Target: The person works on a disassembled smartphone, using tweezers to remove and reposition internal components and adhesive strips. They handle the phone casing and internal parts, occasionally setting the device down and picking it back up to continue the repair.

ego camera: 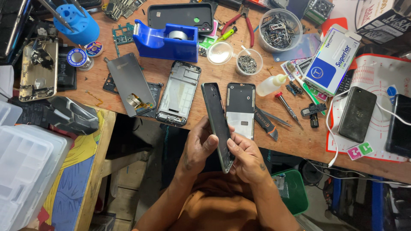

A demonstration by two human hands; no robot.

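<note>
Both my hands hold a dark phone frame point(216, 119) edge-on above the near edge of the wooden workbench point(299, 141). My left hand point(199, 147) wraps its left side, thumb pressed on the edge. My right hand point(246, 158) grips the lower end, thumb near the bottom corner. Just behind the frame a black phone back panel point(240, 109) lies flat. A stripped phone chassis point(179, 93) and a grey panel with a flex cable point(130, 83) lie to the left.
A blue tape dispenser point(165, 39), small bowls of screws point(247, 63), a glue bottle point(270, 84), a screwdriver point(287, 108), red pliers point(244, 19), a white-blue box point(332, 60) and a dark phone point(356, 113) on a mat crowd the bench. Clear plastic organisers point(25, 167) stand at left.
</note>
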